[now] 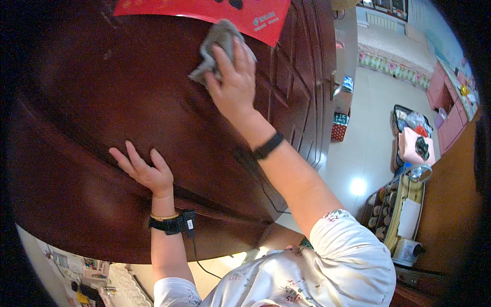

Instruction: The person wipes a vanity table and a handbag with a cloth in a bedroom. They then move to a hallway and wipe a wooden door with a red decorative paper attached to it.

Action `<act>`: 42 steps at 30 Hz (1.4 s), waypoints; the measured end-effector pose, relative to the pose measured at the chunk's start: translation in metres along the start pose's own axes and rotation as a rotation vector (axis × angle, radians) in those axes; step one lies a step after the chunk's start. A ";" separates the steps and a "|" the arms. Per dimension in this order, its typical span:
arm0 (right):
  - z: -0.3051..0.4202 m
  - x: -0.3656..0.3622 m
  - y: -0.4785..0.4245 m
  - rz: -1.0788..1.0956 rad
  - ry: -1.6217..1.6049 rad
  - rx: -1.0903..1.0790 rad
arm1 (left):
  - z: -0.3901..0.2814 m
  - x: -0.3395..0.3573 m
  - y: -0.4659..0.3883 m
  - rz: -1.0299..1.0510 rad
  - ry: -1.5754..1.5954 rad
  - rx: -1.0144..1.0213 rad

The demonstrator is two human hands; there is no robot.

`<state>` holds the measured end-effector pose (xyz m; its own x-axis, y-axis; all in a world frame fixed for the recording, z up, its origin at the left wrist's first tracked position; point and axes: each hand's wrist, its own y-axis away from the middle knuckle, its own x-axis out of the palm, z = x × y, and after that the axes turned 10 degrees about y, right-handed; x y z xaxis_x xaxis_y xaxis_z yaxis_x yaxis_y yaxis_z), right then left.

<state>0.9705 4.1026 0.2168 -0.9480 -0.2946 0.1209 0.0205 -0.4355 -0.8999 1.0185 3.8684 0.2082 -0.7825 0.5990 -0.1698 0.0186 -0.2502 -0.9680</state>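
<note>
Before me rises a dark reddish-brown wooden door [134, 99] with moulded grooves. High on it, my right hand [234, 76] presses a grey cloth [220, 38], fingers spread over the fabric. The cloth overlaps the lower edge of a red paper sheet [184, 9] that bears writing and black marks. My left hand [147, 172] holds nothing; its fingers are apart, near a long groove lower on the wood, and I cannot tell whether they touch it. A black strap with a small cabled device [188, 222] is on the left wrist, and a black band [268, 146] on the right.
To the right are panelled dark wood [295, 115] with a metal handle [334, 82], an open suitcase [414, 138] of belongings on the tiled floor [345, 161], and a shoe rack [383, 215]. A cable [199, 261] hangs from the left wrist device. A lace-covered surface [124, 286] lies lower left.
</note>
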 end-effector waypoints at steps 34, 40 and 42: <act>0.140 0.018 -0.148 -0.060 -0.253 -0.713 | -0.006 -0.007 -0.001 0.113 0.129 -0.143; 0.117 0.021 -0.034 0.105 -0.181 -0.787 | -0.016 -0.051 0.020 -0.095 0.827 -0.345; 0.104 0.001 0.028 0.240 -0.207 -0.864 | -0.017 -0.056 0.018 -0.110 0.677 -0.240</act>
<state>1.0033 4.0020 0.2355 -0.8716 -0.4772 -0.1122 -0.1139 0.4197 -0.9005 1.0733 3.8431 0.1969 -0.2325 0.9700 -0.0707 0.1589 -0.0338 -0.9867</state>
